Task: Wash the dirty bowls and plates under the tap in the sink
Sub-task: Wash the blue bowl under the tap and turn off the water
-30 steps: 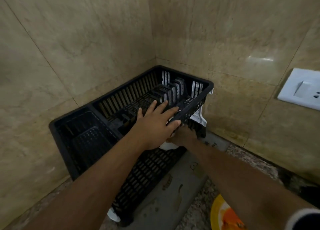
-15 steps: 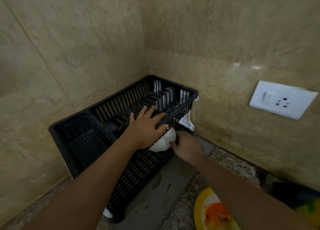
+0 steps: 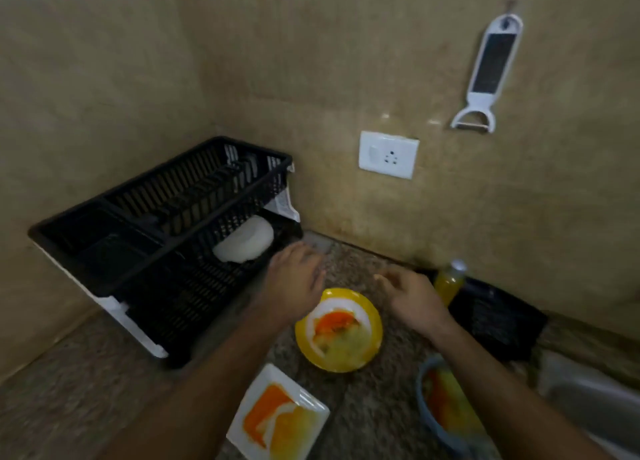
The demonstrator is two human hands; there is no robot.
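A white bowl (image 3: 244, 244) lies upturned on the lower shelf of the black dish rack (image 3: 104, 224) in the corner. A yellow bowl (image 3: 367, 341) smeared with orange and yellow food stands on the granite counter. In front of it lies a white square plate (image 3: 304, 407) with similar smears, and a blue bowl (image 3: 429, 418) with food sits at the lower right. My left hand (image 3: 294, 283) hovers empty above the yellow bowl's left rim, fingers relaxed. My right hand (image 3: 412, 296) hovers empty to the bowl's right, fingers loosely bent. The picture is blurred.
A yellow bottle (image 3: 450, 283) and a black holder (image 3: 498, 321) stand against the back wall. A steel sink edge (image 3: 595, 400) shows at the lower right. A wall socket (image 3: 388, 154) and a hanging white peeler (image 3: 488, 75) are on the tiled wall.
Both hands have left the dish rack and drawn back over the yellow bowl. The white bowl stays on the rack's lower shelf. The view has swung right and back.
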